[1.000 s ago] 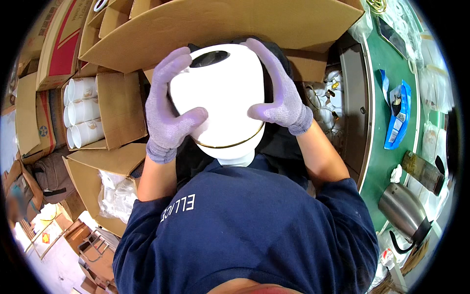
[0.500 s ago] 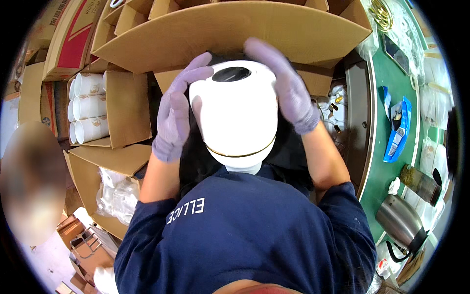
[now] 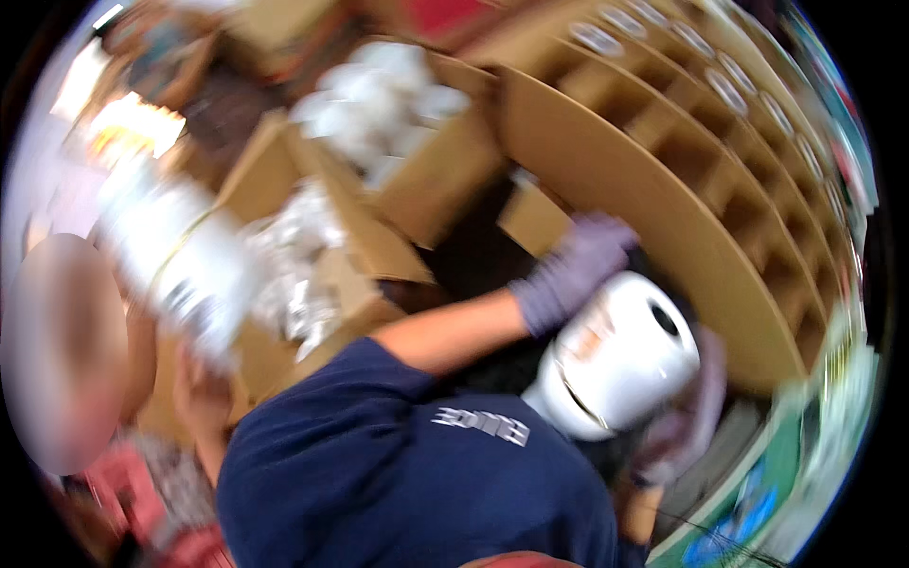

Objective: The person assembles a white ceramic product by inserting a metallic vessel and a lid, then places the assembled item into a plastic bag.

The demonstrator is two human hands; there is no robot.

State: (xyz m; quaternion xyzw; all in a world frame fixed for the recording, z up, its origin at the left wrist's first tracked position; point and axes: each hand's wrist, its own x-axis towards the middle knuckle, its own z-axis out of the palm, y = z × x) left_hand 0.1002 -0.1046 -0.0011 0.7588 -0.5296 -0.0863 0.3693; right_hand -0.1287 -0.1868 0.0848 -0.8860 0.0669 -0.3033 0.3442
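Holding a white domed vessel [image 3: 620, 355] against the front of the body, both gloved hands on it. Frame is heavily motion-blurred, so detail is limited.

Left hand [image 3: 573, 270], purple glove, lies on the vessel's upper left side, fingers spread flat over the curve, forearm bare up to a dark blue sleeve [image 3: 398, 473]. Right hand [image 3: 696, 417] sits under and behind the vessel's lower right; only a blurred strip of glove shows, so I cannot tell how far its fingers are curled.

Vessel is tilted, dark round opening facing up and right, a thin gold band near its lower end. It sits just below the edge of a large cardboard divider box [image 3: 682, 161] with rows of square cells, a few of them holding white pieces at the far end.

Left of the person: open cardboard cartons [image 3: 426, 180] with white items and crinkled clear plastic wrap [image 3: 294, 284] inside. Far left, another person's hand [image 3: 194, 388] lifts a second white vessel [image 3: 180, 260], also gold-banded, badly smeared. Green counter [image 3: 757, 492] edge shows at lower right.
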